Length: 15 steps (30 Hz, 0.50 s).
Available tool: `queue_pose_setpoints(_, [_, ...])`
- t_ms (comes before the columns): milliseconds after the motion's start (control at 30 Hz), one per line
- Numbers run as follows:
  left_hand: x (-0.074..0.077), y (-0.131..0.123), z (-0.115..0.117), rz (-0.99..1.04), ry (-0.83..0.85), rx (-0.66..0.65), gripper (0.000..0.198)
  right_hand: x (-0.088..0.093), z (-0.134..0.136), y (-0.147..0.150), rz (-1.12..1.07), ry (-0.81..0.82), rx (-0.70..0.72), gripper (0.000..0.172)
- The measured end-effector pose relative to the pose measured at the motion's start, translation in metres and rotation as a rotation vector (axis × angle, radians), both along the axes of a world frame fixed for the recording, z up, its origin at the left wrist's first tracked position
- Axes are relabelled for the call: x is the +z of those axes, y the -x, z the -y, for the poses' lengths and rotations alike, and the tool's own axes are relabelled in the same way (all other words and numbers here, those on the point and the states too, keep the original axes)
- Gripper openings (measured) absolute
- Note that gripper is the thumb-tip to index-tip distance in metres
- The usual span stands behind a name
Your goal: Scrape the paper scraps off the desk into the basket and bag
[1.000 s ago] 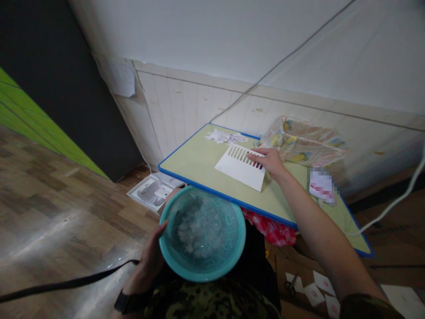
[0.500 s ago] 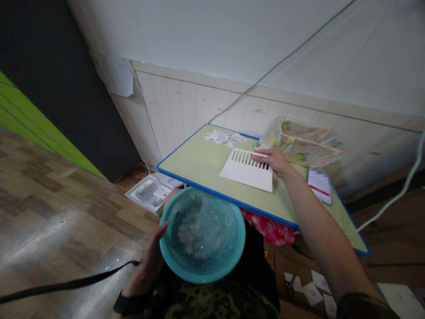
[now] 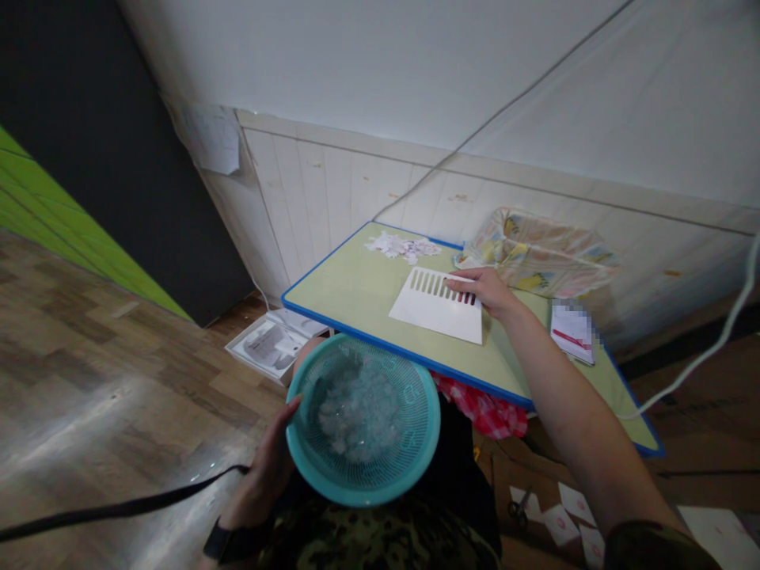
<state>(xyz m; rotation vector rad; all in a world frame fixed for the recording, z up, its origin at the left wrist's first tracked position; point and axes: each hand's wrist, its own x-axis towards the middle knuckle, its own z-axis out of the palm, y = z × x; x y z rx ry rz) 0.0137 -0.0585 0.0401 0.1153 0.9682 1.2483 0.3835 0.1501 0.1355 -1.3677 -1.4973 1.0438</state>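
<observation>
On my lap rests a round teal plastic basket [image 3: 419, 459] with many clear and whitish small pieces [image 3: 359, 412] in it, too small to name. My left hand [image 3: 274, 455] grips its left rim, thumb over the edge. Over the table, my right hand [image 3: 484, 289] holds the right edge of a white card [image 3: 436, 313] with a row of slots cut along its far side. The thumb lies on top of the card; the fingers beneath are partly hidden.
The green table [image 3: 338, 277] has a blue edge. On it are a heap of white paper scraps [image 3: 400, 247], a patterned plastic-covered basket [image 3: 546, 253] and a phone [image 3: 571, 332]. An open white box [image 3: 267, 344] lies on the floor. Scissors [image 3: 518, 507] and paper cards [image 3: 560, 524] lie at lower right.
My right hand has shifted slightly left with the slotted card. My left hand and the teal basket stay nearly where they were.
</observation>
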Motion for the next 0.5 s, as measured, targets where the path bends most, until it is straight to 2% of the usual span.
queue_pose_setpoints(133, [-0.0027,0.0016,-0.0002,0.016,-0.016,-0.01,0.014,0.0055,0.0035,-0.0018,-0.024,-0.033,-0.025,0.054])
queue_pose_setpoints(200, [-0.0038,0.0015,-0.0014,0.035,-0.003,-0.014,0.021,0.0042,0.0033,-0.0009,0.007,-0.016,-0.026,0.056])
queue_pose_setpoints(300, [-0.0037,0.0006,-0.0025,0.053,0.003,-0.018,0.032,0.002,0.004,0.0011,0.071,0.007,0.015,0.059])
queue_pose_setpoints(500, [-0.0005,-0.0002,0.0006,0.043,-0.014,-0.019,0.036,0.0059,0.009,0.0013,0.075,-0.004,0.092,0.056])
